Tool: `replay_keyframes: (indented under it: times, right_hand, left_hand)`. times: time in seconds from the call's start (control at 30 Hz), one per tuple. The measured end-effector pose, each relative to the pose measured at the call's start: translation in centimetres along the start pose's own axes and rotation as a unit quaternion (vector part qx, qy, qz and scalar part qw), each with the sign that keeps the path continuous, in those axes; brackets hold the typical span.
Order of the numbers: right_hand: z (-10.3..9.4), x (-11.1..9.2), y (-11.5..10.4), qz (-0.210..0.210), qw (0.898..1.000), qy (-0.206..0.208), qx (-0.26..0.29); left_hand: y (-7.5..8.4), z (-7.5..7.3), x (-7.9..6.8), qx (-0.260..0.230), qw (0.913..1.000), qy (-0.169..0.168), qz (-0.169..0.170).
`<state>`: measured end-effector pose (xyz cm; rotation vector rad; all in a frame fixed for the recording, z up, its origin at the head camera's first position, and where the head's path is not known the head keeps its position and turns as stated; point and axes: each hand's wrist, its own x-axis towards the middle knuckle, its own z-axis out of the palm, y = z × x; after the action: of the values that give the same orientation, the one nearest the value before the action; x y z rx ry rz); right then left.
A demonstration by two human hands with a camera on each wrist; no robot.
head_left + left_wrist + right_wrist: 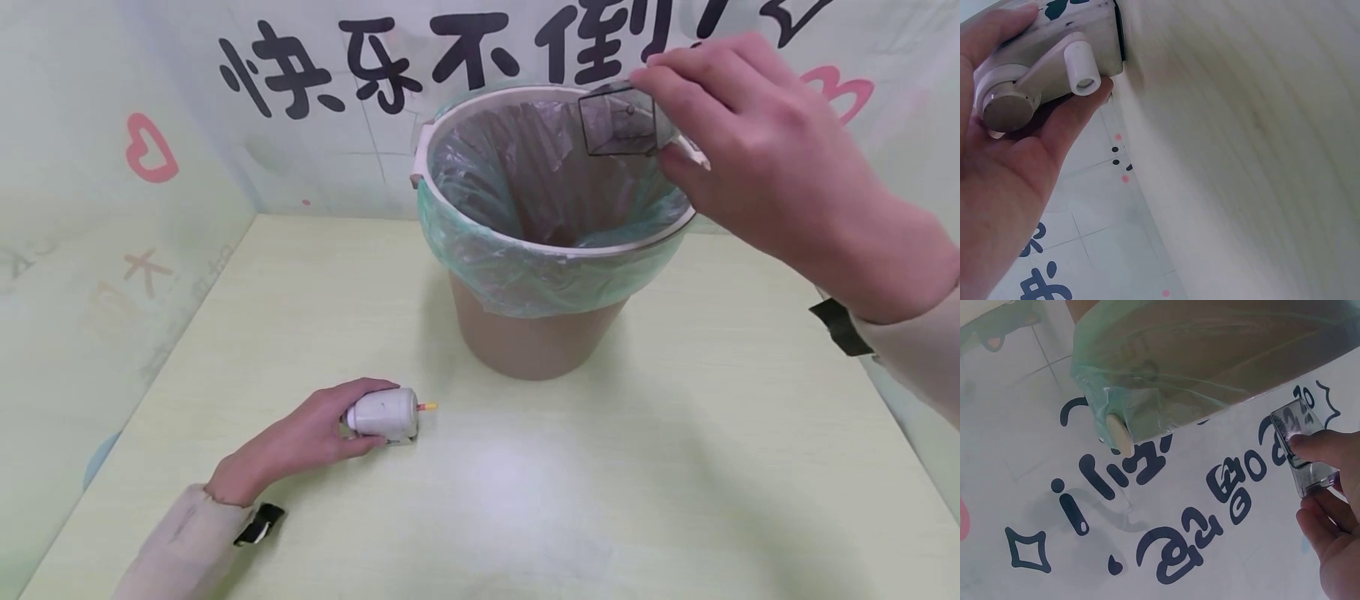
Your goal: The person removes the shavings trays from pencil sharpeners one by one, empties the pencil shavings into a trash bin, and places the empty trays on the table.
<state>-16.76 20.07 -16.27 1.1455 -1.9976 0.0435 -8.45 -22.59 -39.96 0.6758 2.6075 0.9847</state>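
My left hand (pixel 322 425) grips a white hand-crank pencil sharpener (pixel 384 413) low at the table on the left. A short yellow and red stub, which looks like a pencil end, sticks out of its right side. The sharpener's crank handle (pixel 1082 69) faces the left wrist camera. Up at the right, my right hand (pixel 780 158) pinches a clear plastic box (pixel 618 123), like a shavings drawer, between thumb and fingers. It hangs over the back right rim of a lined bin (pixel 555 250). Any contents of the box are hard to make out.
A thin green bag (pixel 517 283) lines the brown bin, folded over its pale rim. The bin stands at the back of the pale table (pixel 525 500). Behind it rises a white wall covering (pixel 315 167) with black lettering; another wall closes the left side.
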Motion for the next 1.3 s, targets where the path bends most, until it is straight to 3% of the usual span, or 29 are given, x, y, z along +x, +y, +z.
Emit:
replay_keyframes:
  times: [0.13, 0.37, 0.97, 1.3]
  right_hand:
    - [-0.1, -0.5, -0.1, 0.021, 1.000, -0.008, 0.013]
    - [-0.3, -1.8, -1.0, 0.110, 0.992, 0.000, 0.070]
    - [0.2, -3.3, -3.0, 0.143, 0.982, 0.071, 0.100]
    - [0.6, -4.2, -4.3, 0.156, 0.976, 0.079, 0.127]
  left_hand:
    - [-0.1, 0.0, 0.1, 0.001, 1.0000, 0.000, 0.006]
    - [0.0, -0.1, 0.1, -0.004, 0.9999, -0.004, 0.008]
    - [-0.1, -0.2, 0.3, 0.000, 0.9999, -0.004, 0.014]
    - [-0.3, -0.2, 0.4, 0.001, 0.9999, -0.007, 0.016]
